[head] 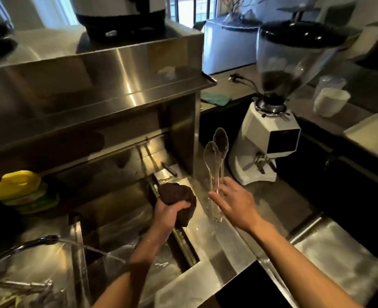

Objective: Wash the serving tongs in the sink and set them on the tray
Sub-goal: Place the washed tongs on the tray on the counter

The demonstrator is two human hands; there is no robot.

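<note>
Tongs (212,161) under right hand (234,203); left hand (168,216) grips dark sponge (175,194).

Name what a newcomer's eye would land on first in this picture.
Clear tongs lie on the steel counter right of the sink, the open right hand over them. The left hand grips a dark sponge above the sink; a white coffee grinder stands behind the tongs.
</note>
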